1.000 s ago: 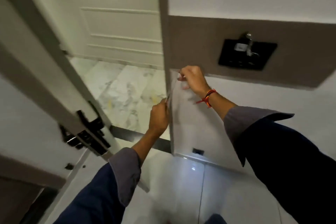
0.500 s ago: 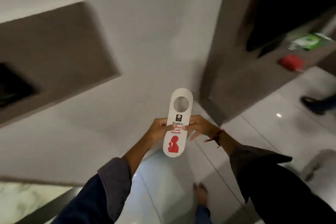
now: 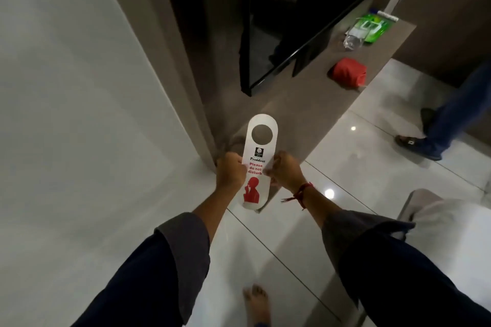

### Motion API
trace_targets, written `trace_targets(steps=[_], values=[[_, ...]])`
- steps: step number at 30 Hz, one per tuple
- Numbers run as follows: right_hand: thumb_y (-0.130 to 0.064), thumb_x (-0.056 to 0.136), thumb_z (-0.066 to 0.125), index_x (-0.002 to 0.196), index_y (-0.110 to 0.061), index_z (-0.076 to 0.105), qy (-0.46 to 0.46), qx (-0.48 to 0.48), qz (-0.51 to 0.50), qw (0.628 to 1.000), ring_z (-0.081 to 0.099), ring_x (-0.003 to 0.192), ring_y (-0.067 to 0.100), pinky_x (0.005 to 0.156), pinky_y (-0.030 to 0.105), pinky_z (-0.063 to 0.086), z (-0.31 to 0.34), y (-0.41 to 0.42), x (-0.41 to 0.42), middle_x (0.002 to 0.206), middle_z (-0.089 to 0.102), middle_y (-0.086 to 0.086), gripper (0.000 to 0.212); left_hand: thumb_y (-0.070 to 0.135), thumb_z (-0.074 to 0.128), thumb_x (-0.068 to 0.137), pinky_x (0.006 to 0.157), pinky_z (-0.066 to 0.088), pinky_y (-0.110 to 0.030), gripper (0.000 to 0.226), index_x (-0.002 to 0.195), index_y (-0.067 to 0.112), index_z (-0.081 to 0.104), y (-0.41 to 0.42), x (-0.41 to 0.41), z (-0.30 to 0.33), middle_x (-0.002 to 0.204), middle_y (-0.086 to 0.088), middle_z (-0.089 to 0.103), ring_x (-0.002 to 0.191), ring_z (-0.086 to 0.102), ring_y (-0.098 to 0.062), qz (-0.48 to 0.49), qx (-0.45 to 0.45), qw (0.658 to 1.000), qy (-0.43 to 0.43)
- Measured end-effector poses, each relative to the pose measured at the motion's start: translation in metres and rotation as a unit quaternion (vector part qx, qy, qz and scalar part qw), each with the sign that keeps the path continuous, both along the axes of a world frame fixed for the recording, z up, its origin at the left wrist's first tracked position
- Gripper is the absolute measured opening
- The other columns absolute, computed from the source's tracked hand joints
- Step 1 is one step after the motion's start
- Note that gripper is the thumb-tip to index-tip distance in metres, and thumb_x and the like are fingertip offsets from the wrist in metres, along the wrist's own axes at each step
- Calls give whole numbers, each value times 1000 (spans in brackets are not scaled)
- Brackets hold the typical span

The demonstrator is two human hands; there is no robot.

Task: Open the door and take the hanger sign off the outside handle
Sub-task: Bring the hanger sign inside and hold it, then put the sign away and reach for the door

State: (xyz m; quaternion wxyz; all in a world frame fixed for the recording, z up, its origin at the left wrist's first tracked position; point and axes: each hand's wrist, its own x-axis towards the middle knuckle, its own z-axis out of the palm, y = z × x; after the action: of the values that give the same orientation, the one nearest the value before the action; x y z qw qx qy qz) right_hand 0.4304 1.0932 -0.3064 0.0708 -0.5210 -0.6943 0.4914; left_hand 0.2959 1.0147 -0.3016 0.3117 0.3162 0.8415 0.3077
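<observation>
A person holds a white "Please do not disturb" door hanger sign (image 3: pixel 259 164) upright in front of them, above a glossy tiled floor (image 3: pixel 372 167). The left hand (image 3: pixel 230 174) and right hand (image 3: pixel 285 171) each pinch a side edge, both grips clamped on the card. The sign is free of any handle, so the task looks essentially finished. No door handle is visible here. Nearby: a brown tabletop (image 3: pixel 313 103) carrying a red pouch (image 3: pixel 348 71) and an empty glass (image 3: pixel 352 42); another person's leg (image 3: pixel 438 125) stands well apart.
</observation>
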Motion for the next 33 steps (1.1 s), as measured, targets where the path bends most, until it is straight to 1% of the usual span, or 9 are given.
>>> trace_targets(steps=[9, 13, 16, 18, 20, 23, 26, 30, 33], values=[[-13, 92, 78, 146, -13, 34, -73, 30, 28, 996, 71, 117, 43, 90, 60, 62, -30, 25, -21, 141, 63, 17, 70, 30, 67, 100, 100, 60, -51, 33, 118, 3, 65, 11, 0, -30, 124, -17, 72, 111, 72, -36, -54, -54, 993, 92], [-20, 94, 76, 144, -11, 38, -71, 64, 29, 995, 72, 117, 39, 95, 57, 61, -21, 15, -15, 141, 66, 14, 63, 32, 59, 105, 98, 61, -46, 28, 115, 6, 64, 1, 0, -22, 122, -14, 71, 110, 71, -32, -89, -36, 989, 114], [-25, 99, 69, 144, -11, 43, -90, 175, 69, 978, 73, 113, 34, 91, 50, 63, -4, -11, -17, 133, 70, 12, 54, 27, 54, 106, 86, 59, -37, 23, 105, 8, 67, -29, -4, -10, 110, -12, 73, 100, 71, -32, -118, -10, 978, 173], [-23, 103, 58, 137, -9, 52, -106, 242, 131, 956, 72, 110, 35, 89, 47, 62, 8, -33, -25, 124, 72, 14, 37, 22, 51, 106, 83, 55, -35, 24, 105, 6, 68, -57, -9, 0, 107, -14, 72, 99, 69, -33, -133, 4, 967, 215], [-21, 106, 49, 125, -7, 61, -103, 274, 215, 932, 71, 102, 36, 83, 41, 59, 22, -63, -40, 113, 72, 16, 26, 16, 52, 103, 92, 56, -41, 25, 119, 5, 68, -94, -18, 14, 119, -15, 70, 110, 65, -34, -135, 13, 961, 239], [-18, 106, 45, 138, -13, 59, -73, 294, 308, 902, 65, 117, 32, 92, 39, 54, 48, -112, -77, 130, 68, 13, 35, 11, 64, 93, 92, 54, -48, 40, 133, 2, 63, -158, -40, 41, 129, -17, 66, 118, 61, -36, -112, 22, 951, 286], [-16, 106, 42, 154, -19, 47, -25, 312, 407, 858, 55, 136, 28, 107, 44, 50, 78, -201, -130, 146, 61, 10, 48, 23, 72, 89, 95, 52, -47, 57, 140, 5, 56, -268, -73, 71, 134, -15, 62, 120, 60, -36, -11, -14, 947, 321], [-14, 107, 41, 159, -18, 40, 62, 341, 503, 792, 57, 133, 26, 103, 42, 54, 111, -347, -190, 144, 63, 9, 52, 40, 76, 86, 114, 41, -45, 79, 151, 9, 43, -429, -103, 104, 152, -11, 50, 138, 50, -31, 139, -78, 927, 340], [-17, 110, 39, 162, -16, 36, 129, 380, 584, 705, 52, 139, 23, 111, 37, 50, 133, -467, -219, 154, 55, 6, 52, 49, 70, 91, 126, 28, -51, 89, 159, 8, 30, -555, -102, 128, 165, -12, 35, 153, 33, -29, 231, -143, 891, 364]])
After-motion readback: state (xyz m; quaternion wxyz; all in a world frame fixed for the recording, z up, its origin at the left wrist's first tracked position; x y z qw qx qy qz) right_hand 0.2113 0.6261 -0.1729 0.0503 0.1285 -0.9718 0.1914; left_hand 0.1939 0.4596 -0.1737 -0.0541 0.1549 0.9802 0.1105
